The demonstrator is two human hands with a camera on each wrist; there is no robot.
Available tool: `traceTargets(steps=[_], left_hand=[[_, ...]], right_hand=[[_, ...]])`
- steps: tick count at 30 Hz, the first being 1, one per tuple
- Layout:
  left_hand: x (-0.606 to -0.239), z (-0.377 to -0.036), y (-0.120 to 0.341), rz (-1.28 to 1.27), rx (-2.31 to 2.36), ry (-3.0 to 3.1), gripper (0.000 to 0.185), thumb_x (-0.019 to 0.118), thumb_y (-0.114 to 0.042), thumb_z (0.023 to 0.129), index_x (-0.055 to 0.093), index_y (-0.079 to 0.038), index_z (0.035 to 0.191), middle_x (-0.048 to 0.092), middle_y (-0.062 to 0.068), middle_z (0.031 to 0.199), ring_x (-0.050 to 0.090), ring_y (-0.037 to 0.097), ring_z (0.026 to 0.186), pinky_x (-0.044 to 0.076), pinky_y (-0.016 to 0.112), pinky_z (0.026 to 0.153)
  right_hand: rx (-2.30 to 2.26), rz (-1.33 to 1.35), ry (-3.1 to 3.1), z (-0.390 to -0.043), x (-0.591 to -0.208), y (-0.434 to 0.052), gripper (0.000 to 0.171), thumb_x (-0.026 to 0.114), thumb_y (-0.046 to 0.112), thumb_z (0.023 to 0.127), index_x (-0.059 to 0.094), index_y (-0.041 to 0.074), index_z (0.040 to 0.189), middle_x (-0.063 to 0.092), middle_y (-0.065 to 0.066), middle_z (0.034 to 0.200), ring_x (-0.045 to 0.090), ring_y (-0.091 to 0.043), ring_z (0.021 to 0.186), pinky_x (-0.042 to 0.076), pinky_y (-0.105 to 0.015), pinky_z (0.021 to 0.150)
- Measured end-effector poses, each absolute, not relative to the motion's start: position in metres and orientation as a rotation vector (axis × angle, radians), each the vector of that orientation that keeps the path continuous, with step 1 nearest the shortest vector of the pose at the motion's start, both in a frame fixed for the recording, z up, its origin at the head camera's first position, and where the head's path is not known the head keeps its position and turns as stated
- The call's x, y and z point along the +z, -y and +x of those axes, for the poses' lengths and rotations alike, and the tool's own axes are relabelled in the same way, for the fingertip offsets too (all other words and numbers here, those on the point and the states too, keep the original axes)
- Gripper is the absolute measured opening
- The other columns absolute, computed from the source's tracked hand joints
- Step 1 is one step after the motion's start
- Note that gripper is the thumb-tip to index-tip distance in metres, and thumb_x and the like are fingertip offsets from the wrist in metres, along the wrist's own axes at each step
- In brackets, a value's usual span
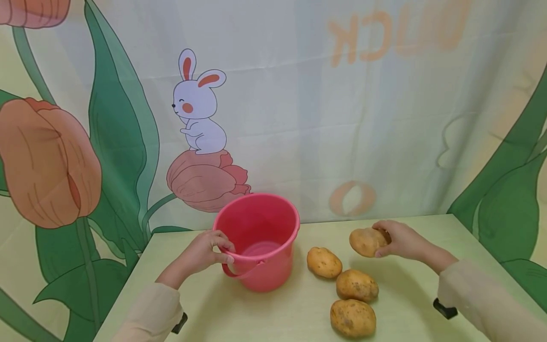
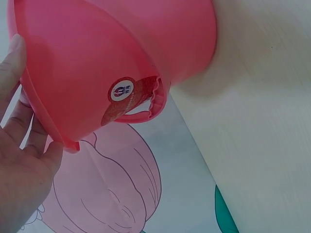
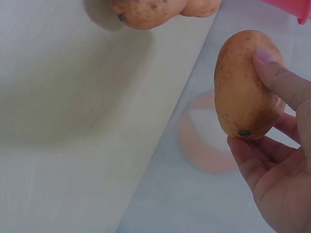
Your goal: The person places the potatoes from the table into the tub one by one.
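Observation:
A pink bucket [image 1: 267, 273] stands on the table, its mouth tilted toward me in the head view and no contents visible inside. My left hand [image 1: 204, 254] grips its near-left rim, thumb on one side and fingers on the other; the left wrist view shows the same hold on the bucket [image 2: 82, 63]. To the right, my right hand [image 1: 403, 241] holds a potato [image 1: 366, 241] above the table, pinched between thumb and fingers. That potato [image 3: 245, 87] fills much of the grasp in the right wrist view. Between bucket and right hand lie three more potatoes [image 1: 324, 262].
The three loose potatoes form a rough column, the nearest potato [image 1: 353, 318] toward the table's front. A printed curtain [image 1: 273, 118] with tulips and a rabbit hangs right behind the pale table [image 1: 205, 313]. The bucket's handle [image 1: 243, 274] hangs down its near side.

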State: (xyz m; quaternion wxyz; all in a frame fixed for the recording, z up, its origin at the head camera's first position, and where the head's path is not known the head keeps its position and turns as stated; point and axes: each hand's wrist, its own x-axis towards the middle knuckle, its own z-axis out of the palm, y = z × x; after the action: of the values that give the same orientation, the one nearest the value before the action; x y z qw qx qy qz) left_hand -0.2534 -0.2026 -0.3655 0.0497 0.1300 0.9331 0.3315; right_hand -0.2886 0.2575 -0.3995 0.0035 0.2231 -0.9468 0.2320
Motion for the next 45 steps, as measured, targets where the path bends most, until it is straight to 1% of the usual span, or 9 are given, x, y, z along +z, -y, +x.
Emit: traceTargets(steps=[9,19,24,30,34,40,45], left_hand=[[-0.365,-0.253,0.203,0.388,1.004,-2.843,0.017,0.076,-0.016,0.066,0.070,-0.013,0.081,0.056,-0.001,0.088,0.049,0.019,0.090,0.052,0.028,0.063],[-0.366,-0.252,0.204,0.416,0.991,-2.858,0.015,0.076,-0.018,0.066,0.069,-0.015,0.080,0.056,-0.001,0.087,0.049,0.019,0.089,0.052,0.027,0.062],[-0.367,-0.252,0.205,0.428,0.996,-2.857,0.016,0.076,-0.018,0.066,0.069,-0.015,0.080,0.056,-0.001,0.087,0.049,0.019,0.089,0.052,0.027,0.062],[-0.367,-0.252,0.205,0.433,0.998,-2.855,0.017,0.076,-0.018,0.066,0.070,-0.013,0.081,0.057,-0.001,0.088,0.049,0.018,0.089,0.052,0.027,0.062],[-0.367,-0.252,0.205,0.429,1.003,-2.851,0.018,0.076,-0.017,0.066,0.070,-0.013,0.082,0.057,-0.001,0.088,0.049,0.019,0.089,0.052,0.028,0.062],[-0.366,-0.252,0.204,0.430,0.998,-2.855,0.015,0.076,-0.016,0.066,0.069,-0.015,0.080,0.057,-0.001,0.087,0.049,0.018,0.089,0.052,0.027,0.062],[-0.367,-0.252,0.204,0.430,0.996,-2.858,0.014,0.076,-0.016,0.067,0.069,-0.016,0.079,0.057,-0.001,0.087,0.049,0.018,0.088,0.052,0.027,0.062]], right_hand=[[0.716,0.780,2.955,-0.284,-0.378,-0.243,0.068,0.077,0.031,0.064,0.051,-0.008,0.114,0.057,-0.021,0.110,0.053,-0.033,0.098,0.045,-0.045,0.077],[0.652,0.830,2.945,-0.277,-0.366,-0.233,0.066,0.076,0.028,0.066,0.051,-0.007,0.116,0.057,-0.019,0.109,0.053,-0.031,0.096,0.045,-0.043,0.077],[0.636,0.880,2.934,-0.275,-0.358,-0.229,0.062,0.076,0.027,0.067,0.052,-0.006,0.114,0.057,-0.017,0.108,0.054,-0.027,0.094,0.046,-0.040,0.075],[0.580,0.957,2.911,-0.273,-0.346,-0.220,0.059,0.075,0.026,0.069,0.052,-0.003,0.115,0.058,-0.013,0.107,0.053,-0.019,0.088,0.045,-0.033,0.071],[0.557,0.982,2.897,-0.272,-0.336,-0.212,0.059,0.074,0.024,0.069,0.051,-0.003,0.116,0.059,-0.013,0.107,0.053,-0.017,0.085,0.044,-0.030,0.068],[0.530,0.994,2.905,-0.271,-0.326,-0.204,0.060,0.074,0.023,0.070,0.050,-0.004,0.118,0.057,-0.012,0.105,0.048,-0.013,0.074,0.040,-0.025,0.062],[0.526,1.016,2.888,-0.271,-0.320,-0.199,0.059,0.074,0.023,0.070,0.050,-0.002,0.118,0.057,-0.010,0.102,0.046,-0.012,0.073,0.039,-0.024,0.061]])
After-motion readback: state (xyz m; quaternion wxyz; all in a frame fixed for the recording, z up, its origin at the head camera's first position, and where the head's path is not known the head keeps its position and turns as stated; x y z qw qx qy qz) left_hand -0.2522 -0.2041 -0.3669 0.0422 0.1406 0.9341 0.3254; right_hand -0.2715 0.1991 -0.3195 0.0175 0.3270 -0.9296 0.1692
